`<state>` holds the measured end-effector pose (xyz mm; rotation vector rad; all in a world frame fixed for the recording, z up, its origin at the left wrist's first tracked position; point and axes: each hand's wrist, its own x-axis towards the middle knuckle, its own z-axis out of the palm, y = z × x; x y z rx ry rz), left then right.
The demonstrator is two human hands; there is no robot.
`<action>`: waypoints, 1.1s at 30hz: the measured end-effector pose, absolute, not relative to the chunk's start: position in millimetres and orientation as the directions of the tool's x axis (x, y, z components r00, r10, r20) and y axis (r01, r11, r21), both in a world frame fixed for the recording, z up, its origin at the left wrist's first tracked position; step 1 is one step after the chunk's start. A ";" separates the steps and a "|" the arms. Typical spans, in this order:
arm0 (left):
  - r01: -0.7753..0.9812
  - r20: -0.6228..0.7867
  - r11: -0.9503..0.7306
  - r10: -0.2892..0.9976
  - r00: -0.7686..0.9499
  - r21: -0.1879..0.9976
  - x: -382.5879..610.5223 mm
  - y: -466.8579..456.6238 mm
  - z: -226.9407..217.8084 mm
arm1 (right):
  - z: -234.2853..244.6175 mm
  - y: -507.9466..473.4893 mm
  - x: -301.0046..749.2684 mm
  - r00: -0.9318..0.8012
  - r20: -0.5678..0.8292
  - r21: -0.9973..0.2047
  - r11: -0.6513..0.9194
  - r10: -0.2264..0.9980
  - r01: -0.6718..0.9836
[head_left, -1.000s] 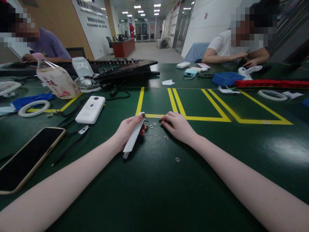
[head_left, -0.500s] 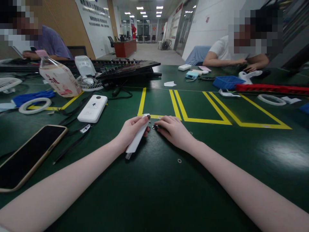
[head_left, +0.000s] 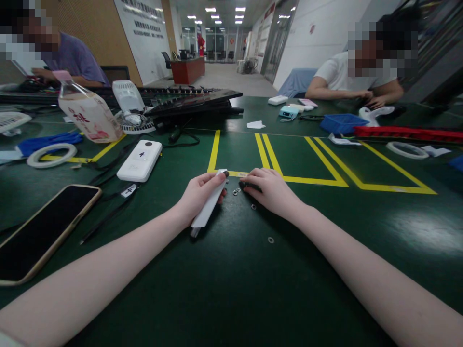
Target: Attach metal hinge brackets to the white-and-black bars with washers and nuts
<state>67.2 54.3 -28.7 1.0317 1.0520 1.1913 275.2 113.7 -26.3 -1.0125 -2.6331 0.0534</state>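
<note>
My left hand [head_left: 198, 193] is closed round a slim white tool [head_left: 210, 206] that lies slanted on the green table [head_left: 231, 289], its dark tip pointing toward my right hand. My right hand [head_left: 270, 191] rests palm down, fingertips curled together against the table beside the tool's tip; what they pinch is hidden. Small metal washers [head_left: 235, 193] lie between the two hands, one washer [head_left: 253, 207] sits under my right palm's edge, and another washer [head_left: 270, 239] lies nearer to me.
A phone [head_left: 39, 231] lies at the left, a white power bank [head_left: 140, 160] and black cables beyond it. A bottle [head_left: 88, 113], a tape roll [head_left: 50, 155], a keyboard [head_left: 195, 102], a blue tray [head_left: 342, 123] stand farther back. Two other people sit at the far corners. Yellow lines mark the table.
My right hand slid left to meet the tool's tip half a second ago, then drew back slightly right. Washers between the hands show again. My left hand keeps the tool.
</note>
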 end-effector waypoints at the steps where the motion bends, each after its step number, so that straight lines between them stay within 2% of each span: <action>1: -0.192 -0.078 0.092 0.994 0.078 0.977 67.1 54.2 -28.2 | -26.5 116.3 277.8 -0.693 0.266 -0.160 0.740 0.670 0.653; 6: -0.190 -0.097 0.110 0.992 0.078 0.976 68.6 52.3 -23.8 | -27.1 120.2 280.3 -0.693 0.257 -0.219 0.739 0.673 0.637; 10: -0.191 -0.108 0.122 0.991 0.082 0.974 70.0 51.8 -22.0 | -25.3 119.6 280.4 -0.650 0.240 -0.247 0.693 0.721 0.678; 16: -0.182 -0.106 0.124 0.989 0.107 0.976 69.7 53.9 -25.2 | -23.2 122.3 282.6 -0.630 0.203 -0.252 0.661 0.750 0.706; 21: -0.187 -0.108 0.126 0.989 0.103 0.974 70.4 53.7 -25.6 | -23.4 121.1 282.6 -0.647 0.193 -0.245 0.675 0.738 0.696; 28: -0.197 -0.130 0.146 0.987 0.090 0.969 73.3 53.3 -23.1 | -22.0 116.9 278.6 -0.742 0.197 -0.227 0.766 0.641 0.602; 33: -0.180 -0.117 0.134 0.988 0.101 0.974 71.6 54.4 -25.2 | -21.6 118.7 273.9 -0.687 0.186 -0.375 0.697 0.703 0.611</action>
